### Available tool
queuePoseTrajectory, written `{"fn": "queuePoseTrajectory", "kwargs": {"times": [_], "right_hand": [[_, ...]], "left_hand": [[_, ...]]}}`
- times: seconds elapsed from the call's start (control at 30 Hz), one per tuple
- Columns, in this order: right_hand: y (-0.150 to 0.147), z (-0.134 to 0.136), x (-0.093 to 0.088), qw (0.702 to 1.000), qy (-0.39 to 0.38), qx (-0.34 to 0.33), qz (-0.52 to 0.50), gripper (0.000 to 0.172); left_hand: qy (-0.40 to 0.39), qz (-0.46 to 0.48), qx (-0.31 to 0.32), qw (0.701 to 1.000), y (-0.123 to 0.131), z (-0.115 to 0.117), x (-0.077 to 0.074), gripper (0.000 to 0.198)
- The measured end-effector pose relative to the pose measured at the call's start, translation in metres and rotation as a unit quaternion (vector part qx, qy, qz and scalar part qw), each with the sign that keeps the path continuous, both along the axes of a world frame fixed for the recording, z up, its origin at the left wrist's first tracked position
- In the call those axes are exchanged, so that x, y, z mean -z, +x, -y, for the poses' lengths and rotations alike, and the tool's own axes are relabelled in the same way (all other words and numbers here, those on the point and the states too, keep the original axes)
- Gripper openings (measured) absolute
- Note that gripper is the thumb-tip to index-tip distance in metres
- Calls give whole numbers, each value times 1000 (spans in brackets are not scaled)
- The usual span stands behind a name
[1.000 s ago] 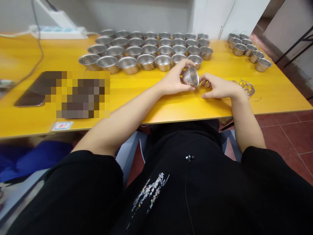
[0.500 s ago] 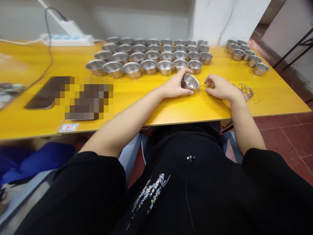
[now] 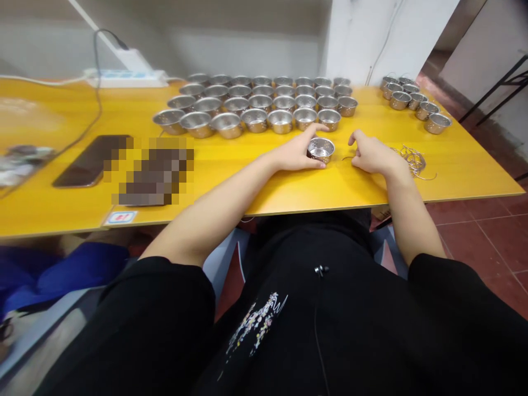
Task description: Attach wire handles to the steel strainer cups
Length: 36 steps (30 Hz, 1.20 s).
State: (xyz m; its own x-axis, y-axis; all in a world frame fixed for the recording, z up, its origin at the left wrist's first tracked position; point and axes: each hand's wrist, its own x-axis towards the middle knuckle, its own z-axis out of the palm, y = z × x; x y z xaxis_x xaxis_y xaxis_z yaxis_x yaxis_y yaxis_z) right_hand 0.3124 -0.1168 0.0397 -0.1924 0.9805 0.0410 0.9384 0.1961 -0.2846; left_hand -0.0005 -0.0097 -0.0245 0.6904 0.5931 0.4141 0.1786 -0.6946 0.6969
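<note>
Well to the left of the left hand's fingers, a dark phone (image 3: 93,162) lies on the yellow table (image 3: 289,192), with a white power strip (image 3: 126,79) farther back. A pixelated dark object (image 3: 154,176) lies nearer those fingers, though too masked to identify. Beyond the fingertips, mostly leftward, stand rows of metal cups (image 3: 254,120), mouths up. The left hand (image 3: 295,151) curves around a perforated cup (image 3: 320,157), which sits upright between the thumb at its near side and the fingers at its left and back; the index finger is raised past the rim. Just right of that cup, a thin wire (image 3: 346,158) pokes out beside the thumb of the right hand (image 3: 373,154). Its index finger and thumb stand slightly apart; whether they pinch the wire, I cannot tell. A tangle of wires (image 3: 413,160) lies behind its wrist, right of the fingers. Farther right and beyond, a smaller group of cups (image 3: 400,100) stands, some with wire handles.
</note>
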Motion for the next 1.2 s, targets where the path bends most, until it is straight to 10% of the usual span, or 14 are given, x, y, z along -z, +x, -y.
{"fn": "queuePoseTrajectory", "kwargs": {"times": [0.3,0.63,1.2], "right_hand": [[-2,5,-5,998,-2,-4,-60,75],[-19,12,-11,985,68,-17,-157,75],[-49,29,-25,978,112,-70,-160,57]], "left_hand": [[22,-27,21,999,-5,5,-7,149],[96,55,-41,993,3,25,-31,92],[115,68,-32,991,8,36,-39,80]]}}
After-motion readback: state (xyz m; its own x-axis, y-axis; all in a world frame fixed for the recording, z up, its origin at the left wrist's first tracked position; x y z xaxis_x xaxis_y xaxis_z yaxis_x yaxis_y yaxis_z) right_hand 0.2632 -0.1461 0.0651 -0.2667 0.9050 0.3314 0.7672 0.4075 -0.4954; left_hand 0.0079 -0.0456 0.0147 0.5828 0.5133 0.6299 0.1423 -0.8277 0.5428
